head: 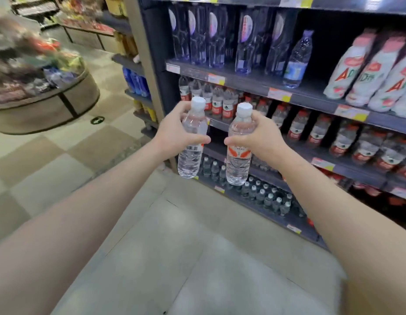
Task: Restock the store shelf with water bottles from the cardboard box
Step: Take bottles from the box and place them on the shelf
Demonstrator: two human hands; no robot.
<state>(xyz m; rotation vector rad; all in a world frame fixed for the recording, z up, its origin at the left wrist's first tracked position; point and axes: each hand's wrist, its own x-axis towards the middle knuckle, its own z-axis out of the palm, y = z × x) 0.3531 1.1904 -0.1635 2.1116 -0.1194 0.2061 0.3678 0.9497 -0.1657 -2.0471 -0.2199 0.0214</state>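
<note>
Fingers of the left hand clasp one water bottle; the right hand clasps a second bottle. Both are upright, caps up, just before the store shelf, probably ready to stand in its rows. The cardboard box is unseen.

Even indoor light, shelf recesses dim; wide-angle edge bending; left display bin motion-blurred.

Round display bin at left is motion-blurred, its goods unreadable; shelf price tags too blurred to read.
</note>
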